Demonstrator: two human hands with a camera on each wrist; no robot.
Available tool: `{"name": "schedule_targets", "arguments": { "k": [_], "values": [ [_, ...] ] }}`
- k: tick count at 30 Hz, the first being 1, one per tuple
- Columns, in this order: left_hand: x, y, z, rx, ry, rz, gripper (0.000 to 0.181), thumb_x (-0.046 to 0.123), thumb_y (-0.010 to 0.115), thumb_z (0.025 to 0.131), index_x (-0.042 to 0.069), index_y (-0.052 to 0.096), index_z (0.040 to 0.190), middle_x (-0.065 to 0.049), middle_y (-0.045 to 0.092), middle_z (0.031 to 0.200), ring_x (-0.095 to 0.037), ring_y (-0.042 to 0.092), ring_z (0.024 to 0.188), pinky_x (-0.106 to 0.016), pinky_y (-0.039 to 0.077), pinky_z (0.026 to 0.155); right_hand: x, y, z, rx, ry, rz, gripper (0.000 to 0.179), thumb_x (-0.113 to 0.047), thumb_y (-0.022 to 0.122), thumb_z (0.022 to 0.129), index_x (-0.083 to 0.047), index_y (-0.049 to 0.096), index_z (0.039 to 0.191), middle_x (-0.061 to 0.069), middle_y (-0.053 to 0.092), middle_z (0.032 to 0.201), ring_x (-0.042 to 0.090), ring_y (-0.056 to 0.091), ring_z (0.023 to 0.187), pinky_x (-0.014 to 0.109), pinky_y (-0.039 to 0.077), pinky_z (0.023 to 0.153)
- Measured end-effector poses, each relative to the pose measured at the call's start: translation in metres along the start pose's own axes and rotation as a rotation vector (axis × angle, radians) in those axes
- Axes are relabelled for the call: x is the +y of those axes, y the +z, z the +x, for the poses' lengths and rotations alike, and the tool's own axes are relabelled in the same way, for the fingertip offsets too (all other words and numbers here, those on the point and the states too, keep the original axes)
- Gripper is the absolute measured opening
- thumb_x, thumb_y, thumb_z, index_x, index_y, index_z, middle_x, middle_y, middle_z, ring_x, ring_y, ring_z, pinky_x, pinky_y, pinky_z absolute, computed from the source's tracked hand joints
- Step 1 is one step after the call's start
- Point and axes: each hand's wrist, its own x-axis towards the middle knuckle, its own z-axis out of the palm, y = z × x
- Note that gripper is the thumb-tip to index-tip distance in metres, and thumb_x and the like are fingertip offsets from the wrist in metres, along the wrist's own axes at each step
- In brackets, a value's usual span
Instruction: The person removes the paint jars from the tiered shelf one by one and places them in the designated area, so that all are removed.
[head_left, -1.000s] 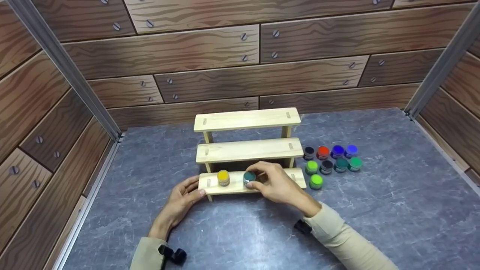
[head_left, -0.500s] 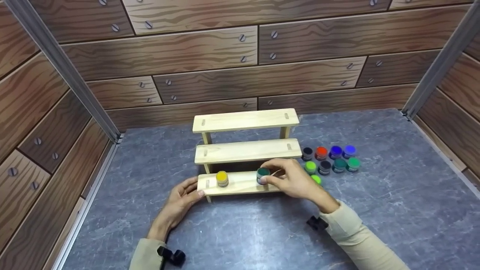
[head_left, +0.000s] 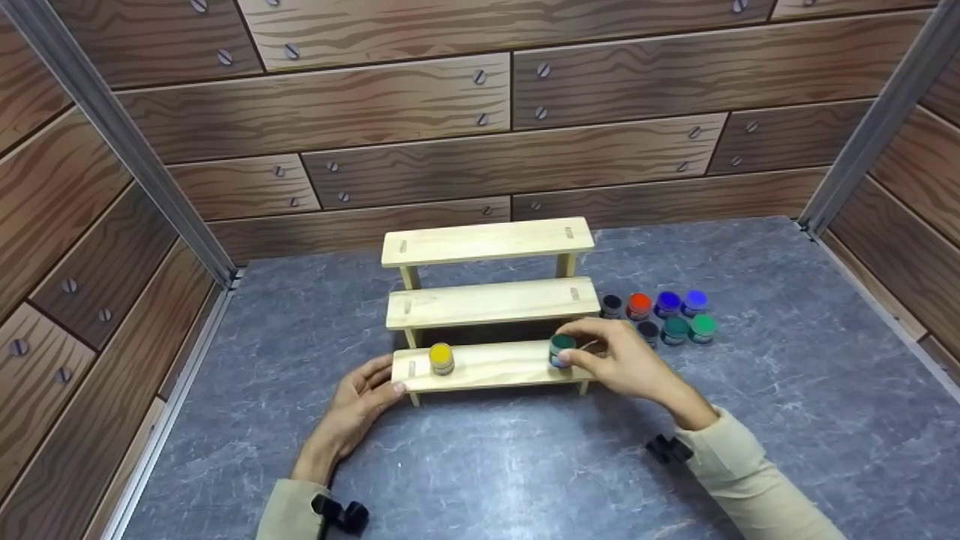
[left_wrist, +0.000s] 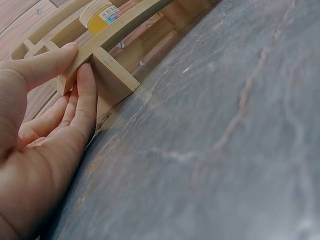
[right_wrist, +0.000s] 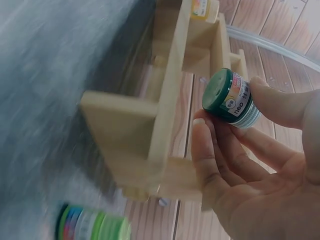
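Note:
A three-step wooden display rack (head_left: 495,304) stands on the table, its lowest board nearest the person. My left hand (head_left: 360,405) grips the left end of that board, thumb on top and fingers underneath, as the left wrist view shows. Between thumb and fingertips, my right hand (head_left: 626,360) pinches a dark green paint jar (right_wrist: 230,95) near the board's right end. In the right wrist view the jar is tilted and seems held just off the board. A yellow paint jar (head_left: 442,358) sits upright toward the left of the same board.
Right of the rack, loose paint jars stand in rows: black, red (head_left: 639,305), blue (head_left: 667,304), violet-blue and greens (head_left: 703,328). My right hand covers some of them in the head view; a light green jar (right_wrist: 95,225) shows in the right wrist view. Wood-patterned walls (head_left: 420,165) enclose the table.
My right hand has carried the dark green jar rightward along the lowest board, from its middle to near its right end. My left hand keeps its grip on the rack.

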Motion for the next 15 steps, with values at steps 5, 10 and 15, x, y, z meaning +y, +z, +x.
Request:
{"name": "schedule_targets", "arguments": {
  "k": [5, 10, 15],
  "values": [
    [0.001, 0.000, 0.000, 0.015, -0.001, 0.000, 0.073, -0.002, 0.069, 0.097, -0.013, 0.032, 0.159, -0.031, 0.046, 0.155, -0.020, 0.064, 0.125, -0.029, 0.057, 0.107, 0.009, -0.013, -0.012, 0.037, 0.026, -0.009, 0.035, -0.020, 0.082, 0.095, -0.004, 0.076, 0.125, 0.011, 0.077, 0.118, 0.023, 0.075, 0.100, 0.034, 0.066, 0.089],
    [0.002, 0.001, -0.001, 0.019, -0.003, -0.002, 0.074, -0.001, 0.069, 0.097, -0.013, 0.031, 0.159, -0.032, 0.046, 0.155, -0.020, 0.064, 0.125, -0.028, 0.057, 0.107, 0.017, -0.026, -0.023, 0.078, 0.045, -0.020, 0.036, -0.017, 0.083, 0.094, -0.003, 0.075, 0.126, 0.010, 0.076, 0.118, 0.026, 0.074, 0.102, 0.030, 0.065, 0.088],
    [0.002, 0.001, -0.001, 0.019, -0.011, 0.002, 0.074, -0.001, 0.069, 0.097, -0.013, 0.031, 0.160, -0.032, 0.045, 0.156, -0.021, 0.064, 0.126, -0.028, 0.057, 0.107, 0.025, -0.039, -0.034, 0.109, 0.076, -0.068, 0.036, -0.013, 0.085, 0.092, -0.005, 0.076, 0.126, 0.010, 0.076, 0.120, 0.025, 0.074, 0.104, 0.032, 0.065, 0.091]
  ]
}}
